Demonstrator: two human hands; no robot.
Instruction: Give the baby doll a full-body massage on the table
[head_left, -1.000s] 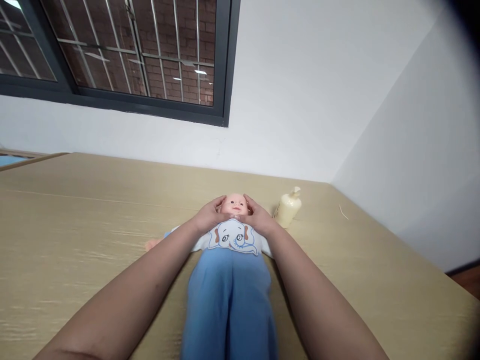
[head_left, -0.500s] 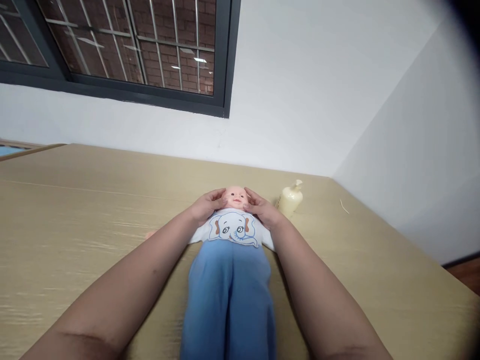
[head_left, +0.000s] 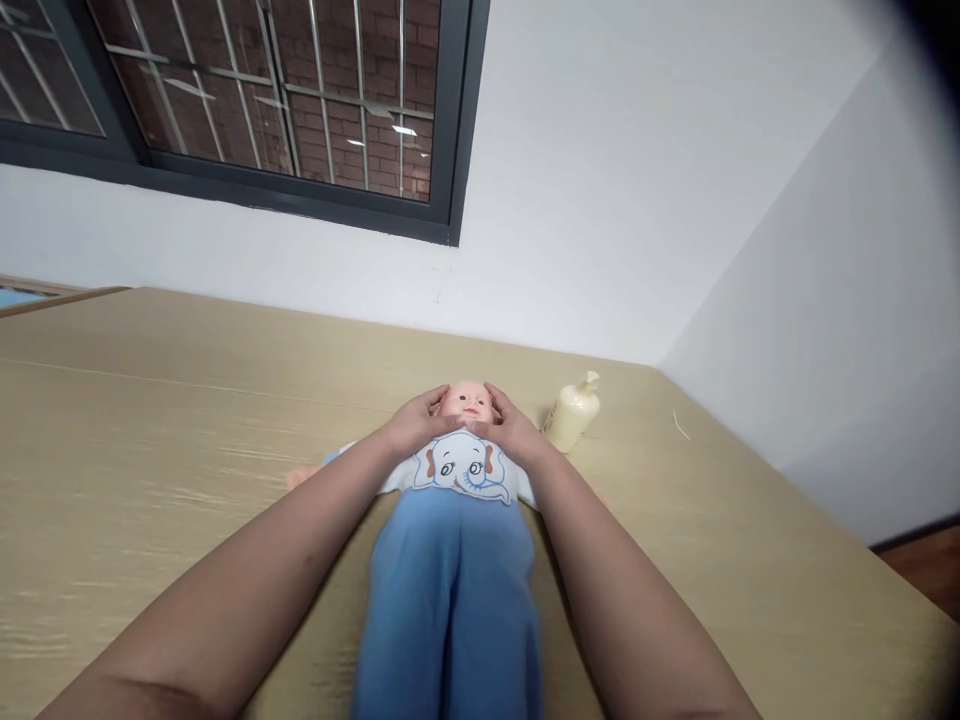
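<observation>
A baby doll point(head_left: 469, 465) lies face up on the table, its legs toward me. It wears a white top with an elephant print and blue trousers point(head_left: 450, 590). My left hand point(head_left: 416, 422) cups the left side of the doll's head point(head_left: 466, 398). On the other side, my right hand point(head_left: 512, 428) cups the head too. Both thumbs rest at the doll's chin, and the other fingers curve round its cheeks. Part of one doll hand point(head_left: 300, 477) shows beyond my left forearm.
A cream pump bottle point(head_left: 574, 415) stands on the table right of the doll's head. Farther right lies a thin pale string point(head_left: 681, 426). The wooden table point(head_left: 187, 400) meets a white wall point(head_left: 562, 250) at the back, below a barred window point(head_left: 300, 110).
My thumbs have moved from the doll's cheeks down and inward to its chin. The whole view has shifted slightly. The doll stays lying between my forearms.
</observation>
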